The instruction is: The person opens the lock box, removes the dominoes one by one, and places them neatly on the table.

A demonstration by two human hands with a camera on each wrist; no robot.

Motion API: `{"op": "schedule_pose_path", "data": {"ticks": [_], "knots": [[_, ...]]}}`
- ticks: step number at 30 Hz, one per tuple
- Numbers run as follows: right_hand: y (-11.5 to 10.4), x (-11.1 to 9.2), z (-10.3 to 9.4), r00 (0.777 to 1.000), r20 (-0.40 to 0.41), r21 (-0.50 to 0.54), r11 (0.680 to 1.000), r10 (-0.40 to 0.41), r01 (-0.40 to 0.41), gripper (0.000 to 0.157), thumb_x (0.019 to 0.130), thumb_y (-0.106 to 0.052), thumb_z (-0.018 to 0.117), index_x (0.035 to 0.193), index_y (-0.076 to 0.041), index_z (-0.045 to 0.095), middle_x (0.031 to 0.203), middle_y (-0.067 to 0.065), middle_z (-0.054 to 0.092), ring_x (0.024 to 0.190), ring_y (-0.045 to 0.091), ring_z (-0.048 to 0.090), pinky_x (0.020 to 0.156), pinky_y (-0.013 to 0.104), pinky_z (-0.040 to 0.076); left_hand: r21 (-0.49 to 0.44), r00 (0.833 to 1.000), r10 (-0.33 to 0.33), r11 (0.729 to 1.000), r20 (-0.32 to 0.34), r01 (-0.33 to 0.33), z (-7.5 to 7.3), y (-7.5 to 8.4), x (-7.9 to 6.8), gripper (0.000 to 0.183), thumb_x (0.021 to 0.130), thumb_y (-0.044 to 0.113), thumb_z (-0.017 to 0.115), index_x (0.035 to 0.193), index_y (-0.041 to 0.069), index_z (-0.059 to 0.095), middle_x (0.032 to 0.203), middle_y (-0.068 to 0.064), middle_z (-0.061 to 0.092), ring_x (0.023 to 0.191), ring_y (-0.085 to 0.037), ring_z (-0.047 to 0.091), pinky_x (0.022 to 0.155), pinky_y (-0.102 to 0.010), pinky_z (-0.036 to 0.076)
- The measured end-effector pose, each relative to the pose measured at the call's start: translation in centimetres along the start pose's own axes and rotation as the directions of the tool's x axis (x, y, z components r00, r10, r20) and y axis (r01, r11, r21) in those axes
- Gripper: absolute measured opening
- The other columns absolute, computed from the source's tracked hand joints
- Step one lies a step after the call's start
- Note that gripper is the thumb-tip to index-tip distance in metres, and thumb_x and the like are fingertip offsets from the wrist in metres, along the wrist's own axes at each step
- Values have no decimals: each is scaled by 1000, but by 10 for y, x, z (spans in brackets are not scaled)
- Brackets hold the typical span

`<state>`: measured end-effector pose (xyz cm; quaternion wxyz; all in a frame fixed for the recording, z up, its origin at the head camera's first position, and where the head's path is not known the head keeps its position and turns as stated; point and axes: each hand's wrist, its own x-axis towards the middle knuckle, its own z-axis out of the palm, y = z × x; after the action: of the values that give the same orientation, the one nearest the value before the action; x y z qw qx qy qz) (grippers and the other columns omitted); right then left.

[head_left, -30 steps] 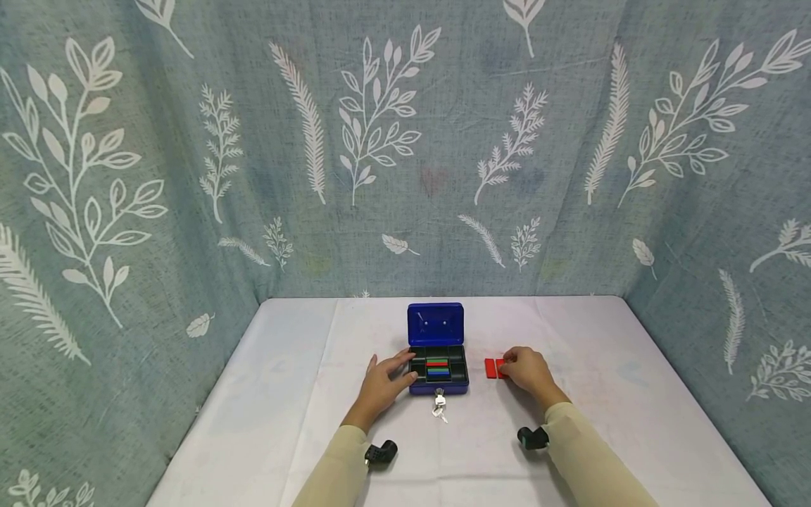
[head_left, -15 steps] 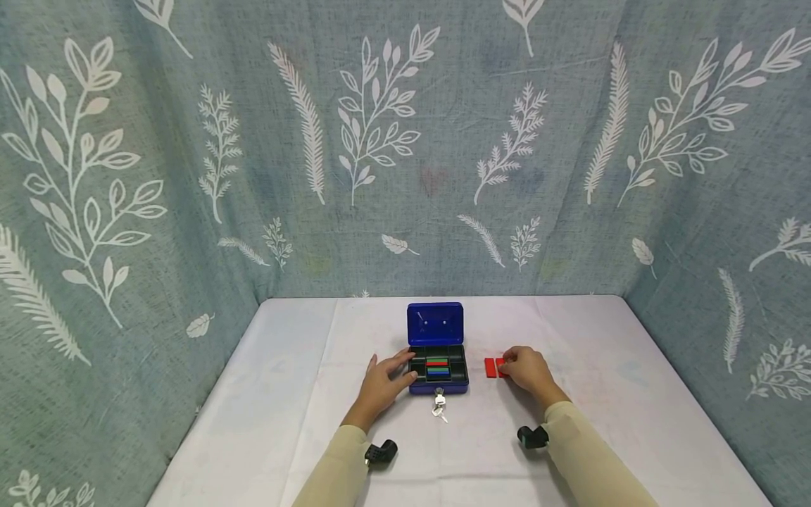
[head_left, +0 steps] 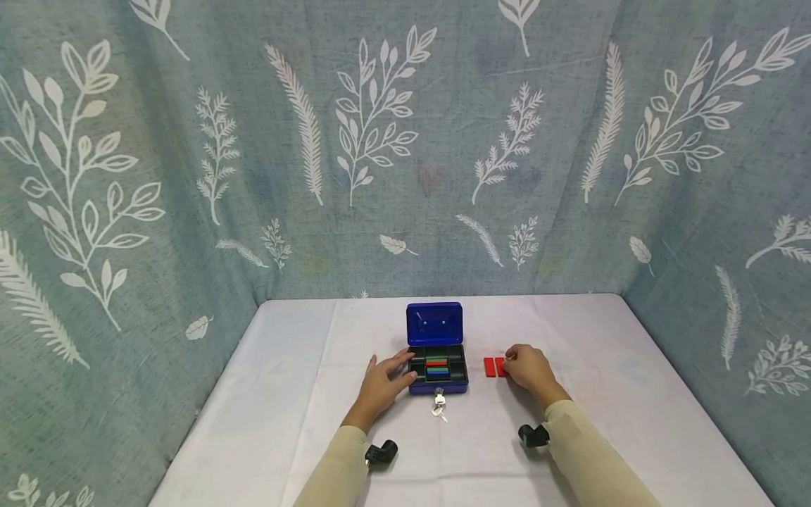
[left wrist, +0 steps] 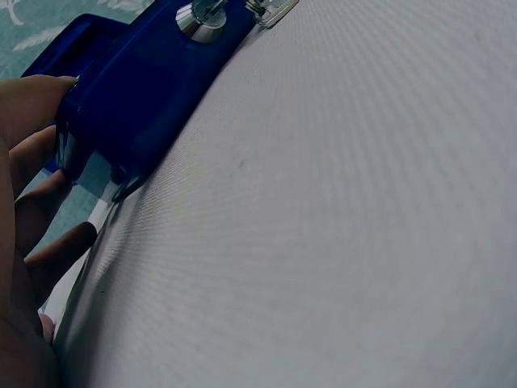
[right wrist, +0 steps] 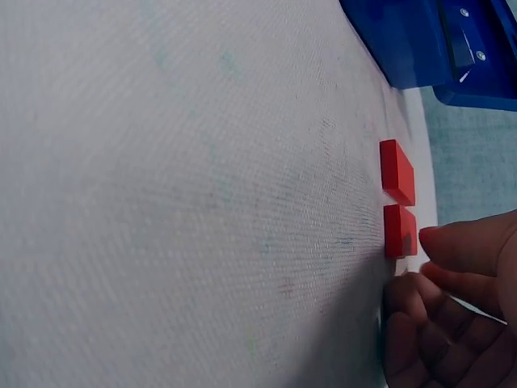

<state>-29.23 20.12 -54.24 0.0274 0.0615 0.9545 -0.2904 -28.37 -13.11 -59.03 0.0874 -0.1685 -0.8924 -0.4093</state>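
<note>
A small blue cash box (head_left: 446, 388) stands with its lid (head_left: 434, 323) raised. Its black tray (head_left: 455, 355) holds red, green and blue strips in the middle compartment. My left hand (head_left: 380, 386) rests against the box's left side, thumb and fingertips at the edge; in the left wrist view the fingers reach round the blue corner. Two red rectangular blocks (right wrist: 396, 171) lie side by side on the cloth to the right of the box. My right hand (head_left: 529, 367) is at the right-hand block (right wrist: 399, 231), thumb and index finger slightly apart beside it, other fingers curled under.
Keys (head_left: 440, 405) hang from the lock at the front of the box. A white cloth (head_left: 304, 422) covers the table. Grey-green curtains (head_left: 443, 141) with white leaf prints stand behind and at both sides. Black wrist cameras (head_left: 381, 453) sit by both sleeves.
My right hand has shifted very slightly away from the right-hand red block, so a little more of it shows. The left hand and the box stay as they were.
</note>
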Motion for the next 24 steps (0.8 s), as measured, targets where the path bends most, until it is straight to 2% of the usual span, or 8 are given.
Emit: {"op": "schedule_pose_path", "data": {"ticks": [8, 13, 17, 24], "knots": [[-2, 2, -3, 1000, 8, 35, 999, 10, -10, 25, 85, -13, 67, 106, 0, 69, 87, 6, 65, 80, 23, 57, 74, 42, 52, -5, 1000, 2, 1000, -1, -2, 0, -1, 1, 49, 87, 44, 68, 130, 22, 65, 138, 7, 54, 129, -22, 49, 117, -54, 5], [-6, 4, -5, 1000, 22, 79, 997, 15, -17, 24, 87, -12, 67, 108, 0, 69, 89, 7, 64, 80, 23, 57, 70, 38, 53, -8, 1000, -5, 1000, 4, 5, 1, -2, 1, 49, 87, 44, 68, 130, 23, 65, 139, 7, 54, 130, -21, 48, 117, -54, 4], [-12, 5, -6, 1000, 12, 97, 995, -18, 17, 24, 87, -15, 69, 109, -3, 70, 90, 5, 65, 79, 21, 58, 71, 37, 54, -2, 1000, -18, 1000, 10, 18, 2, -3, 1, 48, 87, 43, 68, 130, 23, 64, 139, 9, 53, 130, -18, 47, 118, -52, 3], [-29, 8, -6, 996, -23, 110, 990, -81, 83, 24, 86, -12, 69, 108, -3, 71, 89, 4, 68, 82, 21, 60, 77, 43, 54, -6, 1000, -17, 1000, 9, 17, 1, -2, 1, 48, 87, 42, 68, 130, 23, 64, 139, 9, 53, 130, -18, 47, 118, -52, 3]]}}
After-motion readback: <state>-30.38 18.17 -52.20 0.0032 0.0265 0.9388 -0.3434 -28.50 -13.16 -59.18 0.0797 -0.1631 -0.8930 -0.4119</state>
